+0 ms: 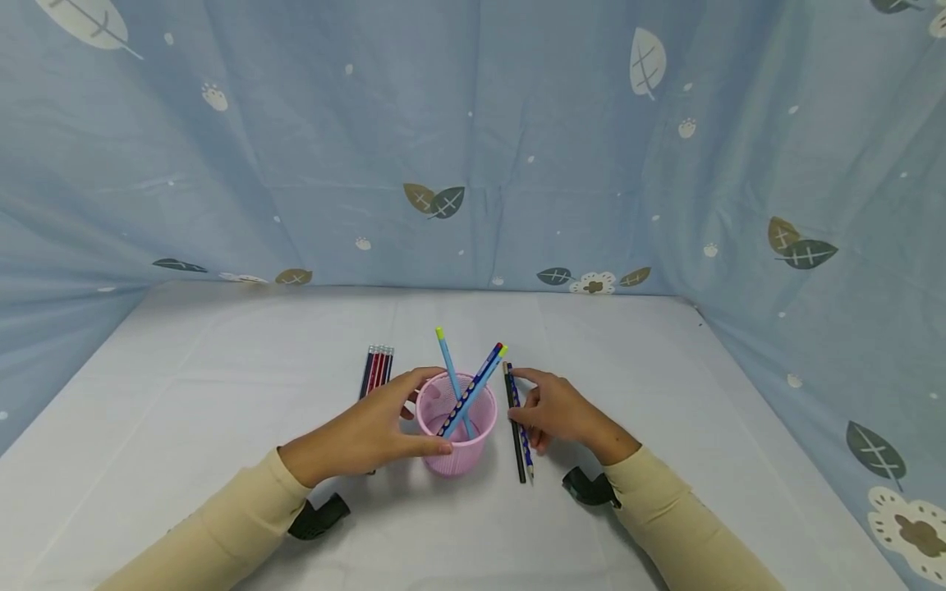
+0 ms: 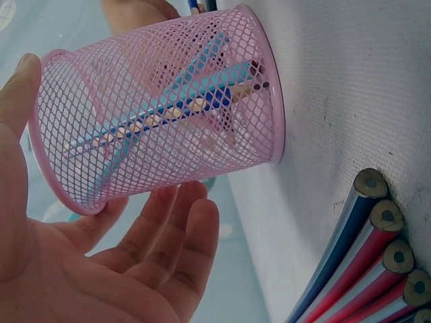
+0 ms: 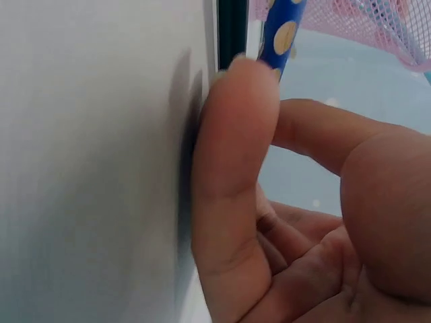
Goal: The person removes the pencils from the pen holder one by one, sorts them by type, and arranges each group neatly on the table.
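Observation:
A pink mesh pen cup [image 1: 456, 461] stands on the white table, my left hand [image 1: 373, 431] around its upper part, with the thumb and forefinger at the rim. Inside lean two light blue pencils [image 1: 447, 355] with yellow ends and a dark blue dotted pencil [image 1: 484, 366]. To the right of the cup, my right hand [image 1: 556, 409] pinches another blue dotted pencil [image 3: 284, 33] between thumb and finger. Right beside that pencil lies a black pencil [image 1: 517, 451] on the cloth. The right fingers hide part of both pencils.
Several red and dark striped pencils [image 1: 378, 365] lie side by side left of the cup, partly behind the left hand. White cloth [image 1: 222, 353] covers the table. A blue leaf-print curtain [image 1: 473, 123] hangs at the back and sides.

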Demonstrator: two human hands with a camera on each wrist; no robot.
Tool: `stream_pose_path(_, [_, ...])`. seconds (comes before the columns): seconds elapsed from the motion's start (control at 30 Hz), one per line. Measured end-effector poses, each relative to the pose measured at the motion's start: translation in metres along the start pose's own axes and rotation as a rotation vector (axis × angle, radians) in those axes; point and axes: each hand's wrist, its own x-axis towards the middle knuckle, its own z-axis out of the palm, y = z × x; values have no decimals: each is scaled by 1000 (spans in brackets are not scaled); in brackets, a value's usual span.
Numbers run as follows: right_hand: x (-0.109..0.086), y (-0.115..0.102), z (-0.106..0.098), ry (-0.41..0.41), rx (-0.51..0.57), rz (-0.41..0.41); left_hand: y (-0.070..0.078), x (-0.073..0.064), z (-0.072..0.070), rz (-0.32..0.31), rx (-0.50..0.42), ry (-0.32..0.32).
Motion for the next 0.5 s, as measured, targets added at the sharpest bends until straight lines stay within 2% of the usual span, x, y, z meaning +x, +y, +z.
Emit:
stream_pose_path(0.37, [-2, -5, 4, 44, -91, -48, 0, 0, 0, -20, 5, 1])
stream_pose_path(0.5, [-2, -7, 4, 100, -120, -69, -1, 1, 1, -12, 0, -1])
